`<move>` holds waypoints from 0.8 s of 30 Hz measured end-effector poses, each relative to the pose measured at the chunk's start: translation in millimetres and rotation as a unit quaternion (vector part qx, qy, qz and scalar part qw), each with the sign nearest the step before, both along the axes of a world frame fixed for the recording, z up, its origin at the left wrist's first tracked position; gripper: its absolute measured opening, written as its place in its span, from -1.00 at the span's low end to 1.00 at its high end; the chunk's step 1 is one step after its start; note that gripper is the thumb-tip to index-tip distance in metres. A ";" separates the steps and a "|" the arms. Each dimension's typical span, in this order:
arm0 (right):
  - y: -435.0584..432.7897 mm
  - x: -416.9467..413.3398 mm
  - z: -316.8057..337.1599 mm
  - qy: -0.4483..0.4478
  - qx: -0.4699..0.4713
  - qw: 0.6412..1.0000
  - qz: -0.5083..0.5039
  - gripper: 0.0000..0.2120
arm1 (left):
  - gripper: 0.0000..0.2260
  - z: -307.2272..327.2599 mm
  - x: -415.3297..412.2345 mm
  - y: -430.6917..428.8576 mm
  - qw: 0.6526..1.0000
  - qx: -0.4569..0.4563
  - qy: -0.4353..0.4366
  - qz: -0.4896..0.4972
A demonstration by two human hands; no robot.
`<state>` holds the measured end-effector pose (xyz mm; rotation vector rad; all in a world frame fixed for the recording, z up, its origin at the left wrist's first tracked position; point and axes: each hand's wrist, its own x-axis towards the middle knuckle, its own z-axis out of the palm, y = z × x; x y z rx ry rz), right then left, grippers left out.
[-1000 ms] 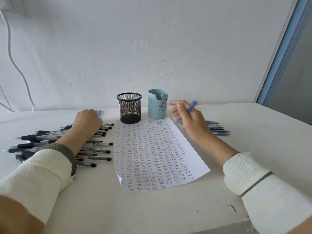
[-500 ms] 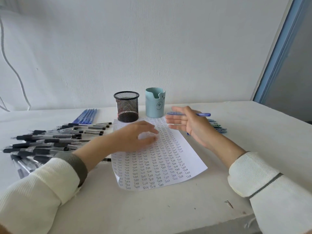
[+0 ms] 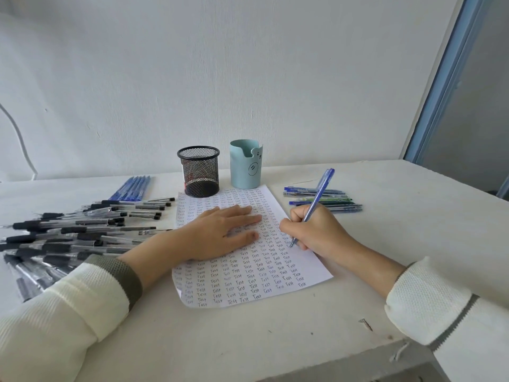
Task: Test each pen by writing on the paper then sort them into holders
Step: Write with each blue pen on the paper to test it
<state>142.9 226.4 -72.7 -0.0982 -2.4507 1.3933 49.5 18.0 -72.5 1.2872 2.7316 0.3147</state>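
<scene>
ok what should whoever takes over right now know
Left hand lies flat on the white sheet of paper. Right hand grips a blue plastic pen, tip on the sheet's right side.
Black mesh holder and light blue holder stand behind it; no pens stick out.
Sheet nearly full of "Test".
Not yet in holders: black pens at left, blue row behind them, mixed pens at right.
</scene>
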 end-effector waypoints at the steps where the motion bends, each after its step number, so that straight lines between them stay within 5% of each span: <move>1: -1.0 0.9 -0.7 0.005 0.001 1.000 -0.002 -0.51 | -0.38 -0.2 -0.1 -0.5 1.000 -0.001 0.000 0.000; 24: -3.9 3.2 3.5 0.002 0.017 1.000 0.007 -0.51 | -0.46 3.2 4.4 -0.6 1.000 0.001 -0.004 0.004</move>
